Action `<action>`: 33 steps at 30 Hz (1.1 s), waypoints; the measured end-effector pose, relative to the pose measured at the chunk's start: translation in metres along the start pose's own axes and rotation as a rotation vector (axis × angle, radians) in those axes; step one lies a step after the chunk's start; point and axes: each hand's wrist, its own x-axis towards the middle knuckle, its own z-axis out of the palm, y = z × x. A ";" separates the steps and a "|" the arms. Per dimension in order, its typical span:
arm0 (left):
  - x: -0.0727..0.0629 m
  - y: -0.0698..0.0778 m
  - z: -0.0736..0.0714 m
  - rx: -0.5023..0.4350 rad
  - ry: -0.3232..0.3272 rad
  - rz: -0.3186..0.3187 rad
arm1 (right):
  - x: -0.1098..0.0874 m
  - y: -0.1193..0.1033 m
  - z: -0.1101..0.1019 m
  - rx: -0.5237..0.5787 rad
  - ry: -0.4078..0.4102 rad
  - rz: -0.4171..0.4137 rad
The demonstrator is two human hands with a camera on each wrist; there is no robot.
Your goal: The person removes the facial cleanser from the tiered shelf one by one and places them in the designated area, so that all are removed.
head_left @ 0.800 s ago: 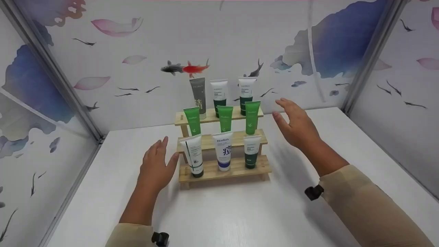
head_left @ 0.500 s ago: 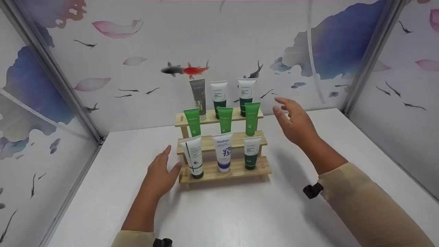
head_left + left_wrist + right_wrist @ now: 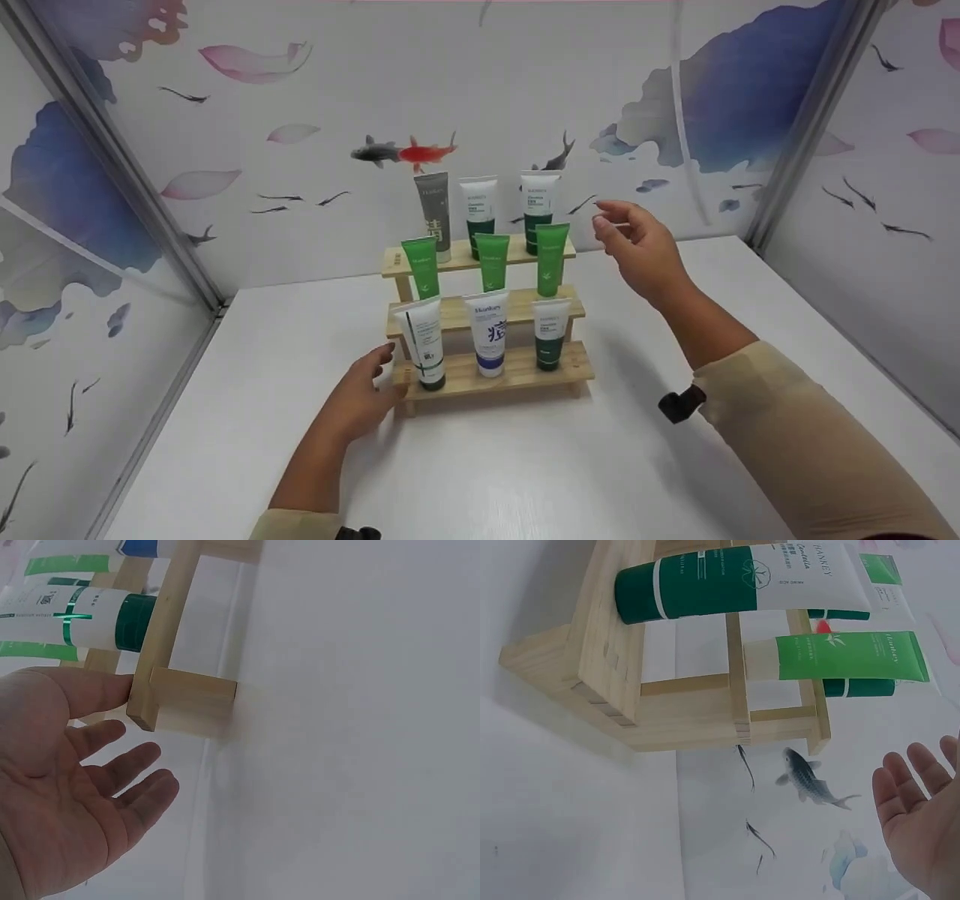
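A three-tier wooden rack carries rows of squeeze tubes. On its bottom step stand a white tube with green lines, a white tube with a blue band and a white-and-dark-green tube. My left hand is at the rack's lower left end. In the left wrist view, its thumb touches the end of the bottom step, while the other fingers are loosely bent and apart from the wood. My right hand hovers right of the upper tiers, fingers relaxed and holding nothing.
Green tubes fill the middle step. A grey tube and two white-and-green tubes stand on top. The white table meets a printed wall behind, with side panels left and right.
My left hand has moved right and slightly down to the rack's lower left end. My right hand has risen slightly, its fingers bending a little more. The rack and tubes stay put.
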 end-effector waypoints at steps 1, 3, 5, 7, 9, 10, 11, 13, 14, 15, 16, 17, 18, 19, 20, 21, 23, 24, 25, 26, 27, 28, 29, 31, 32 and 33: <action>0.000 -0.001 0.001 -0.014 -0.001 0.000 | 0.002 -0.001 0.001 0.028 0.002 0.001; 0.001 -0.002 0.001 -0.052 -0.006 -0.008 | 0.006 -0.004 0.002 0.070 0.006 0.019; 0.002 -0.002 0.001 -0.090 -0.009 -0.027 | 0.009 -0.007 0.002 0.106 0.001 0.039; 0.002 -0.002 0.001 -0.131 -0.013 -0.046 | 0.013 -0.011 0.002 0.137 -0.009 0.055; 0.002 -0.003 0.001 -0.165 -0.012 -0.074 | 0.018 -0.014 0.003 0.160 -0.019 0.069; 0.002 -0.002 0.001 -0.178 -0.009 -0.088 | 0.020 -0.015 0.003 0.176 -0.023 0.076; 0.002 -0.003 0.001 -0.187 -0.009 -0.091 | 0.022 -0.017 0.003 0.195 -0.027 0.081; 0.001 -0.003 0.001 -0.207 -0.007 -0.098 | 0.027 -0.019 0.003 0.229 -0.034 0.095; 0.001 -0.003 0.001 -0.216 -0.005 -0.103 | 0.029 -0.020 0.004 0.246 -0.037 0.100; 0.001 -0.003 0.001 -0.223 -0.006 -0.102 | 0.031 -0.021 0.004 0.265 -0.040 0.107; 0.000 -0.003 0.001 -0.228 -0.005 -0.106 | 0.033 -0.022 0.004 0.280 -0.045 0.113; 0.000 -0.004 0.001 -0.231 -0.006 -0.106 | 0.035 -0.023 0.005 0.296 -0.051 0.118; 0.000 -0.004 0.002 -0.237 -0.006 -0.110 | 0.036 -0.024 0.005 0.306 -0.056 0.123; 0.000 -0.004 0.002 -0.239 -0.007 -0.113 | 0.038 -0.025 0.005 0.321 -0.063 0.127; 0.001 -0.004 0.002 -0.239 -0.007 -0.116 | 0.040 -0.026 0.006 0.336 -0.070 0.132; 0.001 -0.004 0.002 -0.237 -0.007 -0.119 | 0.041 -0.027 0.006 0.353 -0.076 0.138; 0.001 -0.005 0.003 -0.235 -0.006 -0.121 | 0.045 -0.028 0.007 0.386 -0.084 0.151; 0.001 -0.005 0.003 -0.236 -0.005 -0.123 | 0.046 -0.029 0.007 0.405 -0.087 0.158; 0.002 -0.005 0.003 -0.234 -0.005 -0.116 | 0.047 -0.030 0.008 0.423 -0.090 0.165; 0.002 -0.006 0.003 -0.235 -0.003 -0.113 | 0.049 -0.031 0.008 0.436 -0.093 0.170; 0.002 -0.006 0.003 -0.236 -0.002 -0.110 | 0.050 -0.032 0.008 0.447 -0.097 0.174; 0.002 -0.006 0.003 -0.239 0.000 -0.107 | 0.052 -0.033 0.008 0.457 -0.100 0.177; 0.002 -0.007 0.003 -0.239 0.000 -0.104 | 0.053 -0.034 0.008 0.468 -0.103 0.181; 0.003 -0.007 0.003 -0.245 0.000 -0.100 | 0.056 -0.035 0.009 0.482 -0.110 0.183; 0.003 -0.007 0.004 -0.250 0.000 -0.106 | 0.057 -0.036 0.010 0.485 -0.114 0.186; 0.003 -0.007 0.004 -0.251 -0.002 -0.108 | 0.058 -0.037 0.010 0.486 -0.116 0.190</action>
